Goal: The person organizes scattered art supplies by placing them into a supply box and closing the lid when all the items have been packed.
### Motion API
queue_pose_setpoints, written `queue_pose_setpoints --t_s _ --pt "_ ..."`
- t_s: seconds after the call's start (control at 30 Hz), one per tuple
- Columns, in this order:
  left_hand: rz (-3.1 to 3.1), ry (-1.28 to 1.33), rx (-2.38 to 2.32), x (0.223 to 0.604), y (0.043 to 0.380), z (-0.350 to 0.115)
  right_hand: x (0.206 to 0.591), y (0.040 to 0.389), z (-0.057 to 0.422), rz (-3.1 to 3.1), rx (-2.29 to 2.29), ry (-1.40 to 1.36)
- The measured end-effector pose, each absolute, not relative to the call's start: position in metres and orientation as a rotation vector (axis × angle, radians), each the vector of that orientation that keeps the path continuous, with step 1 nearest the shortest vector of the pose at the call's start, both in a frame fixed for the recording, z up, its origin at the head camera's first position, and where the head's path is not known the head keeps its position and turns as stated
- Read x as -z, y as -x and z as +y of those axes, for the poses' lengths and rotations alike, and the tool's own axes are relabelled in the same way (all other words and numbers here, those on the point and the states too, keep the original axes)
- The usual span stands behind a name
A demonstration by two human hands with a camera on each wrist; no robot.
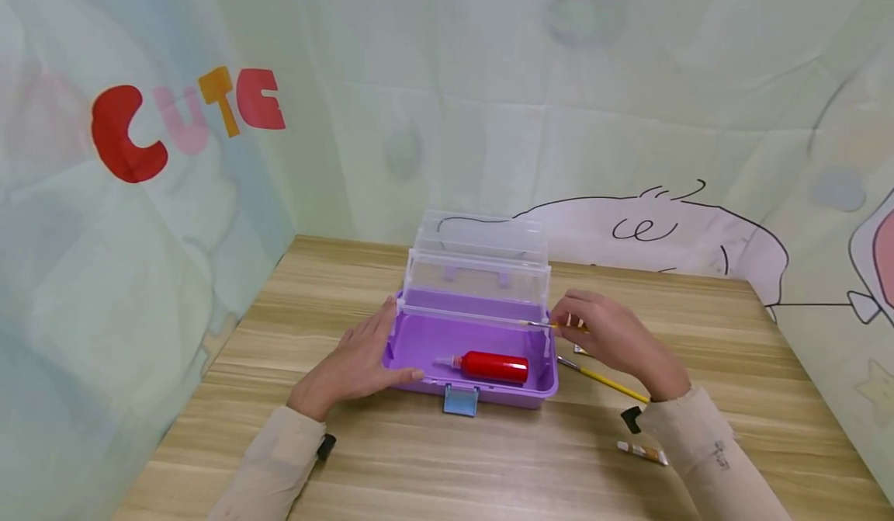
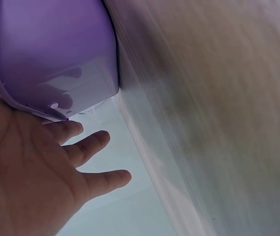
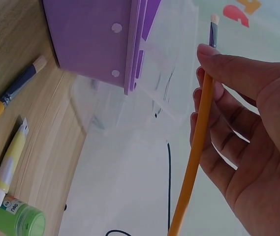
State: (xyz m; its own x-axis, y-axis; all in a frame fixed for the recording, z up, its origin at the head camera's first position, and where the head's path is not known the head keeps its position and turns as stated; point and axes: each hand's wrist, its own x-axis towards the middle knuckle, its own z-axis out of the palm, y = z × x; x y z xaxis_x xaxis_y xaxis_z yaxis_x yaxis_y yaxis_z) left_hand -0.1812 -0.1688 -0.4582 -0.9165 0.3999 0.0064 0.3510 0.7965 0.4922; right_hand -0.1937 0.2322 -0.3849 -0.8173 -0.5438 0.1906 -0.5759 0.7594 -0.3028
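A purple box point(image 1: 419, 338) stands on the table, its clear lid point(image 1: 482, 276) raised at the back. Inside lies a red bottle point(image 1: 494, 367) with a pointed clear tip. My left hand point(image 1: 356, 359) rests at the box's left side, thumb over the front rim; several of its fingers look straight in the left wrist view. At the box's right end, my right hand point(image 1: 613, 336) pinches a thin paintbrush point(image 3: 195, 157) between thumb and fingers. Its orange-yellow handle slants down past the palm, and its bristles point toward the box in the head view.
A second, wider paintbrush point(image 1: 608, 383) lies right of the box, beneath my right forearm. Nearer the front is a brown paint tube point(image 1: 644, 453). The right wrist view also shows a yellow tube point(image 3: 11, 160) and a green jar point(image 3: 19, 220). Fabric walls border the table point(image 1: 433, 467).
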Motion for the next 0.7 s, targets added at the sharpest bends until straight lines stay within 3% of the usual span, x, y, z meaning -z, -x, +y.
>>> queue_pose_setpoints --t_s 0.7 --pt "2.866 -0.588 -0.775 0.457 0.18 -0.17 0.377 0.206 0.213 -2.775 -0.479 -0.939"
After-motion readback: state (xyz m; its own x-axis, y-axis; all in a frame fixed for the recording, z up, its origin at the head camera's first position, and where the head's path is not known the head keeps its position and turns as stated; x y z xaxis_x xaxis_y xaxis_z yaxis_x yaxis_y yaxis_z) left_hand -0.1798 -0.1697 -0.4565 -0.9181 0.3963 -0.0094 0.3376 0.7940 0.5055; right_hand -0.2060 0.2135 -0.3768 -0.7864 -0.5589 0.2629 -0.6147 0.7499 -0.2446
